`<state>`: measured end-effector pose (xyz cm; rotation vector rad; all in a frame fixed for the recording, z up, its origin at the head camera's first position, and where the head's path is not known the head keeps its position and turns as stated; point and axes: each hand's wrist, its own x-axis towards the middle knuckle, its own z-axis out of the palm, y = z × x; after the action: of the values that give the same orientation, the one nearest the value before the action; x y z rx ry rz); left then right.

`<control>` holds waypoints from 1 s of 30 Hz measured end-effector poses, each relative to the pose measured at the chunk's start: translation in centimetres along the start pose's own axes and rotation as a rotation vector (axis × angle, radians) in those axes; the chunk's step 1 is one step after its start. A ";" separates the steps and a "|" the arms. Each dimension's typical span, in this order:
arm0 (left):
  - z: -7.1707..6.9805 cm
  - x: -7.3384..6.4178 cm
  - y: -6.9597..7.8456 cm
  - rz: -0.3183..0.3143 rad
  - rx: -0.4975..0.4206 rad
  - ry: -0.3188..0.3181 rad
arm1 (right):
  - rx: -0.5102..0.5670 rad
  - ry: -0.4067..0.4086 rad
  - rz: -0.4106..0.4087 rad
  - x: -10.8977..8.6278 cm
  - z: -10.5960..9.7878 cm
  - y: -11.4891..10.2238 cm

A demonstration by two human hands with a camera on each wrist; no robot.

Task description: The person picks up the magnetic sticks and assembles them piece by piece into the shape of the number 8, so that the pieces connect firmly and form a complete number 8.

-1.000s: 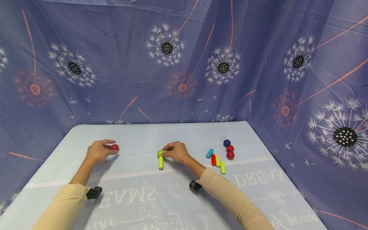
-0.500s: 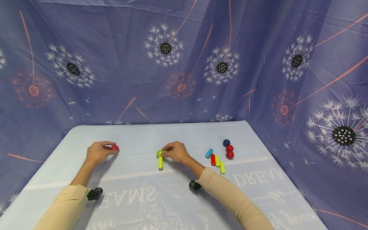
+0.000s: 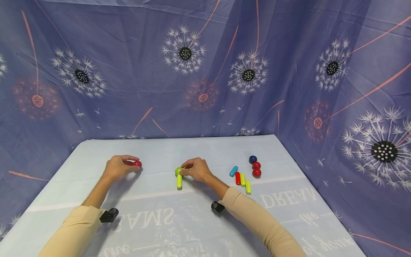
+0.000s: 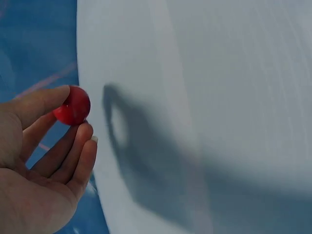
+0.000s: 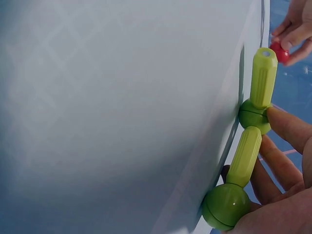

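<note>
My left hand [image 3: 118,167] pinches a glossy red ball [image 4: 74,106] between thumb and fingertips, above the white tabletop at the left. Right of it, near the table's middle, my right hand [image 3: 197,170] grips a chain of toy pieces. In the right wrist view this chain has a green ball [image 5: 226,206], a ribbed yellow-green rod [image 5: 244,156], a second green ball [image 5: 255,116] and another yellow-green rod [image 5: 264,78] with a hole in its free end. From the head, the fingers hide part of the chain. A gap separates the red ball from it.
Toward the right of the table [image 3: 154,150] lie a blue rod [image 3: 233,171], a red rod [image 3: 238,178] and two yellow-green rods [image 3: 243,180]. Behind them, a dark blue ball [image 3: 253,159] and two red balls [image 3: 256,172] sit in a row. Patterned cloth hangs around the table.
My left hand has moved right with the red ball, closer to the chain. My right hand and the chain stay in place.
</note>
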<state>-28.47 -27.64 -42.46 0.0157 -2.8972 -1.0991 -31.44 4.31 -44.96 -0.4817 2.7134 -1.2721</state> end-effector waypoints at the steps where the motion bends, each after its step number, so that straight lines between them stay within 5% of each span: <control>1: 0.1 0.0 0.5 0.008 -0.011 -0.019 | 0.000 0.000 -0.001 0.0 0.0 0.0; 14: 2.2 -0.4 7.1 0.142 -0.098 -0.236 | -0.022 -0.002 -0.006 0.3 0.1 0.3; 30: 3.8 -2.4 9.7 0.298 -0.160 -0.483 | -0.004 -0.017 0.004 0.1 -0.1 0.0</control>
<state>-26.17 -17.76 -38.97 -0.7599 -3.0364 -1.4313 -31.58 4.37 -44.86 -0.4848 2.7028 -1.2558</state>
